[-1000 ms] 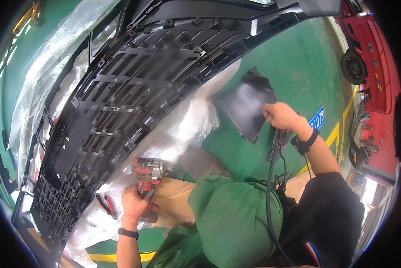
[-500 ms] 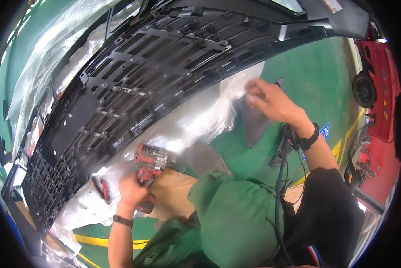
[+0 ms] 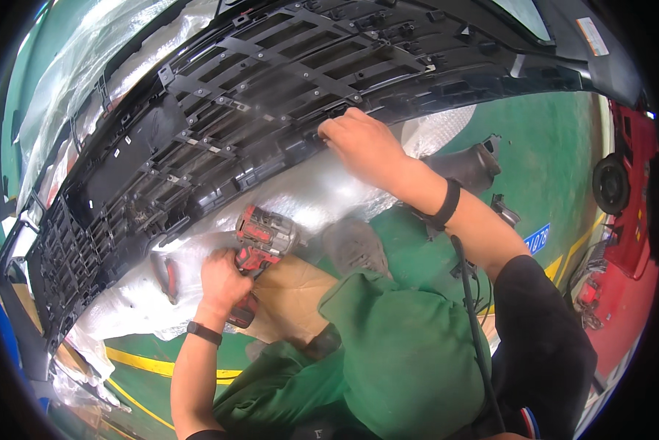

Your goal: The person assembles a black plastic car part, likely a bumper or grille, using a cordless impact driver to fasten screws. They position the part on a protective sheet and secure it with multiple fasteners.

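My left hand (image 3: 225, 280) is wrapped round the grip of a red and black cordless impact driver (image 3: 260, 231). Its nose points to the right and its battery hangs below my hand. A large black slatted plastic grille panel (image 3: 293, 110), seemingly a vehicle's front part seen from behind, stretches across the upper view. At the panel's near edge is my right hand (image 3: 366, 150), its fingers bent and pressed together. Whether they touch the panel or pinch something small I cannot tell, because the back of the hand hides it.
Clear plastic wrap (image 3: 135, 301) lies beneath the panel, with red-handled pliers (image 3: 169, 279) on it. Brown cardboard (image 3: 289, 297) lies by my knees. A dark curved part (image 3: 465, 167) rests on the green floor (image 3: 549, 147). Red bodywork (image 3: 626, 293) stands far right.
My right hand has moved left from above the floor to the panel's edge. My left hand, still holding the impact driver, appears slightly further right as the view shifts.
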Motion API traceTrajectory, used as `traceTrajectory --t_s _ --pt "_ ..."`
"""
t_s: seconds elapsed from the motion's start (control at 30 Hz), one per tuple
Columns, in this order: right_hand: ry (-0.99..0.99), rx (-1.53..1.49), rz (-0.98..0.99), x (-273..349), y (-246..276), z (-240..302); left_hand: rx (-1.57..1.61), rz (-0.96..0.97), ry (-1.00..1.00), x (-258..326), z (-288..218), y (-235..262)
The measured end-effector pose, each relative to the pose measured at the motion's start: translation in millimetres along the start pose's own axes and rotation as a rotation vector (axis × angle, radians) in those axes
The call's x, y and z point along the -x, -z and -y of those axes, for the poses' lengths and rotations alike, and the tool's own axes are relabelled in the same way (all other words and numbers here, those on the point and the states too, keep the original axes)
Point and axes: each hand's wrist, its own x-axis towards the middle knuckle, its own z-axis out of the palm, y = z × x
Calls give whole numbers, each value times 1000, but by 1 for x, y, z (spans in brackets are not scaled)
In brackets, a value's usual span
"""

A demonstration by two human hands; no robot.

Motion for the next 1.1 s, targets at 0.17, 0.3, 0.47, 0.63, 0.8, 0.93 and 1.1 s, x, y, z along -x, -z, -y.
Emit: traceTrajectory --t_s 0.17,0.3,0.47,0.63,0.8,0.93,1.1 --pt "-22 37 75 -7 -5 0 0 -2 -9 -2 1 -1" --pt "-11 40 160 -5 -3 -4 12 -2 -9 -3 0 -2" --pt "-13 79 211 -9 -2 -6 18 -3 -7 -4 0 -3" --pt "-5 77 235 -17 -2 -5 8 -2 3 -3 1 -3" --pt "39 -15 135 -14 1 -7 15 12 11 -3 1 0" --pt "46 17 128 -16 -6 -2 -3 12 18 -1 2 0" --pt "-38 155 132 -12 -3 9 -6 36 29 -3 2 -1"
